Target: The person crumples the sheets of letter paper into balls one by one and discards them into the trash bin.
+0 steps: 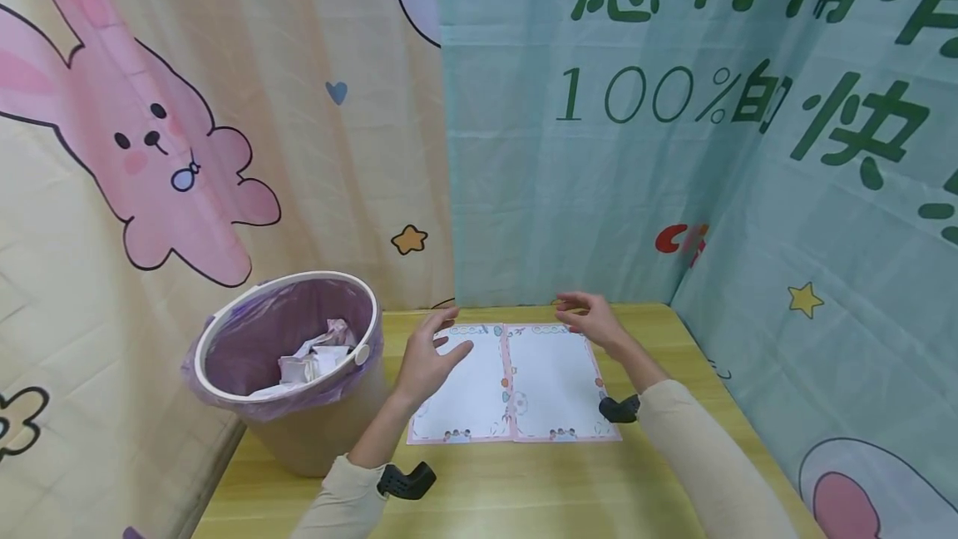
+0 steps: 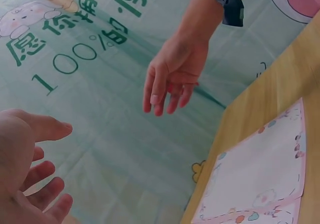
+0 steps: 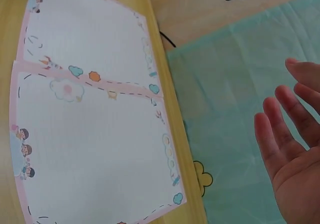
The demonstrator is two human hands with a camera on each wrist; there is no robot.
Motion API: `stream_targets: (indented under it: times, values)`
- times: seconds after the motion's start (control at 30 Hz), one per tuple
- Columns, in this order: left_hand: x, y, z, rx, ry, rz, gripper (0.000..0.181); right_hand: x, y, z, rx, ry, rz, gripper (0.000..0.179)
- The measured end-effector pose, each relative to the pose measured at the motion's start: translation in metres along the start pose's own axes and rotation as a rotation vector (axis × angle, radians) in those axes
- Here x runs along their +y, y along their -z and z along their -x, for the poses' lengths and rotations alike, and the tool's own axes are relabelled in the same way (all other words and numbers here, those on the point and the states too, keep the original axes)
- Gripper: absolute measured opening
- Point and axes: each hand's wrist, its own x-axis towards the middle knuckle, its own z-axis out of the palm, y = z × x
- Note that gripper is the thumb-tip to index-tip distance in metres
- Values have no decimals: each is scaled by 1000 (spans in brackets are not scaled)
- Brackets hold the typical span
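Observation:
Two sheets of white paper with pink decorated borders lie side by side on the table. The left sheet (image 1: 471,389) and the right sheet (image 1: 554,381) meet along their inner edges. My left hand (image 1: 428,360) hovers over the outer side of the left sheet, fingers spread and loosely bent, holding nothing. Above the far part of the right sheet is my right hand (image 1: 591,318), its fingers relaxed with nothing in them. In the left wrist view the right hand (image 2: 175,73) hangs in the air, apart from the paper. The right wrist view shows its palm (image 3: 300,179) bare.
A bin (image 1: 322,431) with a purple liner stands on the table's left side, crumpled paper (image 1: 318,360) inside it. Printed curtains (image 1: 524,215) enclose the back and sides of the wooden table (image 1: 479,489). Each wrist wears a black device (image 1: 407,481).

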Motion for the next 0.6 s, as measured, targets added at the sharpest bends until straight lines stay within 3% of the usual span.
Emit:
stream_targets:
  times: [0.33, 0.6]
  values:
    - [-21, -28, 11, -110, -21, -26, 54, 35, 4, 0, 58, -122, 10, 50]
    - [-51, -56, 26, -188, 28, -105, 54, 58, 2, 3, 76, -180, 33, 51]
